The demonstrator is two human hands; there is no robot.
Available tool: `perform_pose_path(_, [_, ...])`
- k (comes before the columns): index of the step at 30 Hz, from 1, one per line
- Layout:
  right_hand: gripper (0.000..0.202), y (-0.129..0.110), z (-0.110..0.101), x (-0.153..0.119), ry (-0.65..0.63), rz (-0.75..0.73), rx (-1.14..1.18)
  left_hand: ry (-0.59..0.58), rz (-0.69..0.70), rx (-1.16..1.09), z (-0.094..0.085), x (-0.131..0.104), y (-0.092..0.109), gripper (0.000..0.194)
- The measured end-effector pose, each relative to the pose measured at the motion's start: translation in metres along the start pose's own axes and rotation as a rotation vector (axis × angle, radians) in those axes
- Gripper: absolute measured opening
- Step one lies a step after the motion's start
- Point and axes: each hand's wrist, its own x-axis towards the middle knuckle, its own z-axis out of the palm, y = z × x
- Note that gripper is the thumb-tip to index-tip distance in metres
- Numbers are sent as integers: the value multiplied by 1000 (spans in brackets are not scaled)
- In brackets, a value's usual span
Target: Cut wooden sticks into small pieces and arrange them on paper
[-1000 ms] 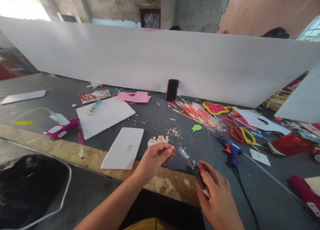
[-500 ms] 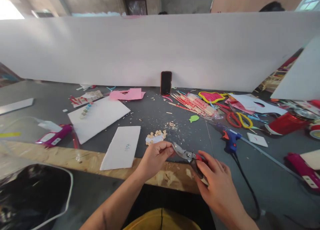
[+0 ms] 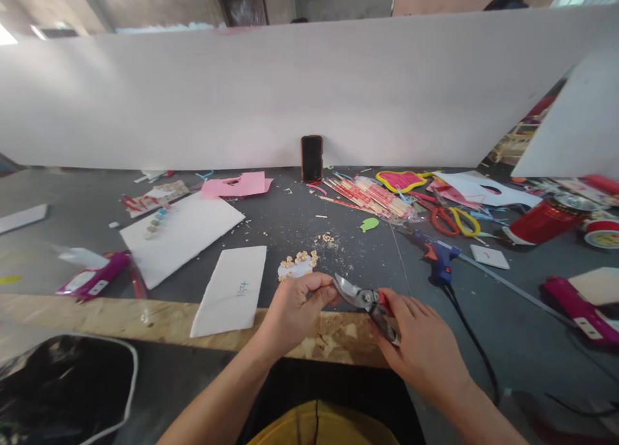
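My right hand (image 3: 423,342) is wrapped around the handles of a pair of pruning shears (image 3: 360,296), a red grip showing by the thumb side. The metal blades point up and left toward my left hand (image 3: 297,309). Thumb and forefinger of that hand are pinched together right at the blade tips, on something too small and too covered to name. Just beyond my left hand lies a small white piece (image 3: 297,267) edged with pale, wood-coloured bits. Crumbs and short cut-off pieces (image 3: 329,238) are scattered on the dark table behind the shears.
A white card (image 3: 229,290) with handwriting lies left of my hands. Red-wrapped sticks (image 3: 372,197), a green cutout (image 3: 369,224), scissors (image 3: 454,221) and a blue glue gun (image 3: 441,258) with its cord are to the right. A phone (image 3: 312,158) leans against the white partition (image 3: 242,97).
The view has turned slightly to the right, so the table items sit further left. My hands keep nearly the same place; the shears have rotated slightly, showing more of their lower handle.
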Motion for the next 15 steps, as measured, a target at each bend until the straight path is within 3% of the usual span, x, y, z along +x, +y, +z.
perform_pose_path(10, [30,7,0,10,-36,-49,-40,52,-35,-52,4,-1,1,23])
perform_pose_path(15, [34,8,-3,10,-24,0,-66,46,-32,-120,10,1,-6,13])
